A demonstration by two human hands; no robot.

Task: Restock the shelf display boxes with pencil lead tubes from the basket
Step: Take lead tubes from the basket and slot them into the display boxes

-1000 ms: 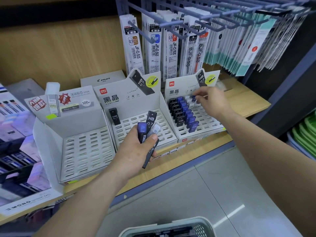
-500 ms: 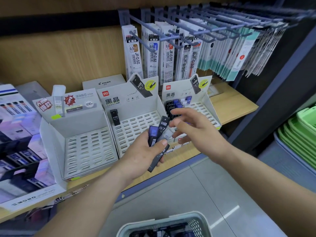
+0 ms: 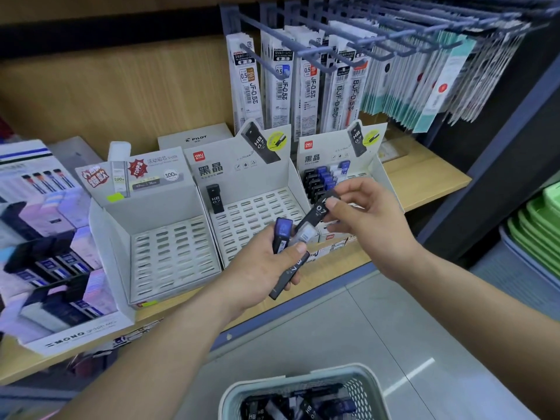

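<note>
Head camera view: at centre, the left hand (image 3: 257, 268) grips a bunch of pencil lead tubes (image 3: 282, 234). At its 2 o'clock, the right hand (image 3: 372, 225) pinches a black 0.7 tube (image 3: 318, 213) from that bunch. At 12 o'clock, the middle display box (image 3: 230, 174) holds one upright tube. The basket (image 3: 232, 401) of tubes sits at 6 o'clock.

"PILOT" stands on the white box (image 3: 198, 137) at the back. The middle display box (image 3: 230, 177) and the right display box (image 3: 327, 153) at its three o'clock read "deli", "黑晶", "HB 0.7". Hanging refill packs (image 3: 254, 92) read "JF-0.5"; the tilted black tube (image 3: 320, 211) reads "0.7".
</note>
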